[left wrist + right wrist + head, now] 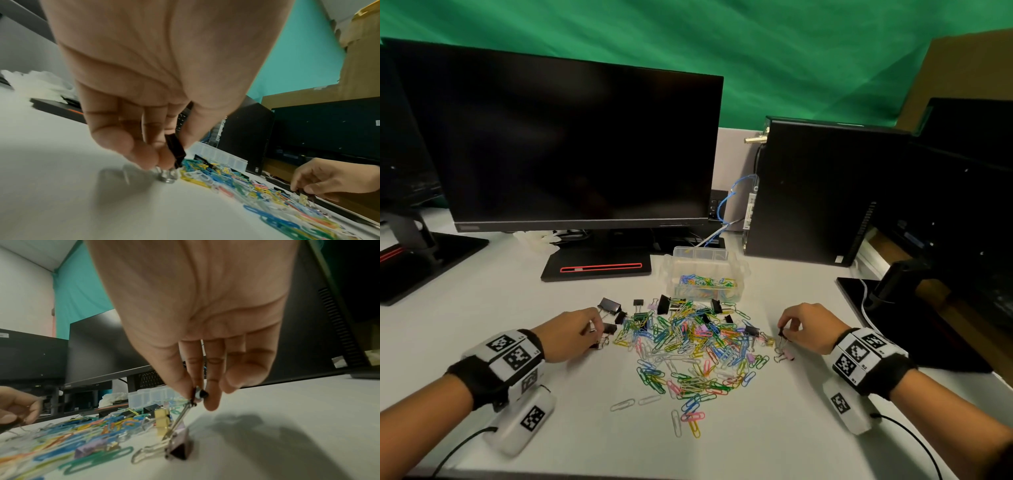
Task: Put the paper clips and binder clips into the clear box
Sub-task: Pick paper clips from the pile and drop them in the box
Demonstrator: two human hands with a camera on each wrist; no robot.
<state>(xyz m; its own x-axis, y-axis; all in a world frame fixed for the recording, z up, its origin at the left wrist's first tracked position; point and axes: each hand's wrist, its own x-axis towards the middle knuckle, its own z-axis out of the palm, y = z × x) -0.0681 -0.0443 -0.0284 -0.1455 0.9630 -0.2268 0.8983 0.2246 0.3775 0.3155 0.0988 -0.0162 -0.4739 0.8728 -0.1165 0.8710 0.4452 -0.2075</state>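
From the head view the whole layout is seen: a heap of paper clips (688,346) spread on the white table (482,308), with the clear box (703,274) (already partly filled with clips) standing just beyond the heap. Only the wrist views show the grips. In the left wrist view the left hand (148,91) is seen with fingers curled downward, a black binder clip (175,150) pinched between thumb and fingertips, its long axis running steeply down toward the table at the heap's left edge. In the right wrist view a small black clip (198,395) is pinched at the fingertips of the right hand (205,318), its wire handles slanting down and left to a purple binder clip (180,448) lying on the table below the fingers; whether the two touch cannot be told. A yellow binder clip (162,421) stands just beside them
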